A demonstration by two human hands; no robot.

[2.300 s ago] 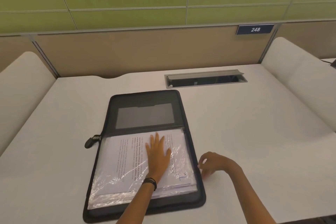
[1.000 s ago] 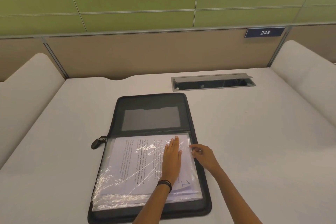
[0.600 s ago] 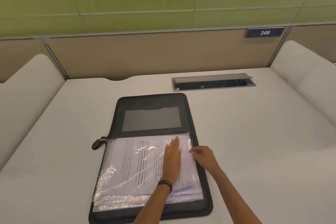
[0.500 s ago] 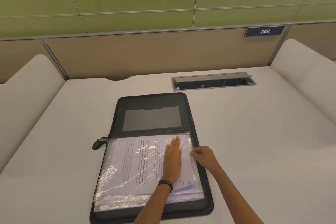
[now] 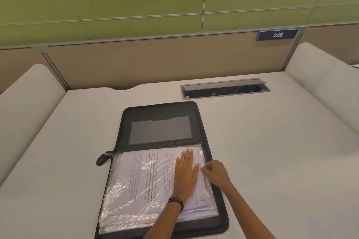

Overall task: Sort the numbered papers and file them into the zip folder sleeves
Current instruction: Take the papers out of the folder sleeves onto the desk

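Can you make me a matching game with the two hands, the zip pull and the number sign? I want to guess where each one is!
Things:
1. left hand
2. right hand
3. zip pull
4. 248 sign

Places:
A. on the tan partition
B. pinching the plastic sleeve at its right edge
C. lying flat on the plastic sleeve
D. on the desk, by the zip folder, left side

Pairs: 1-C, 2-B, 3-D, 4-A
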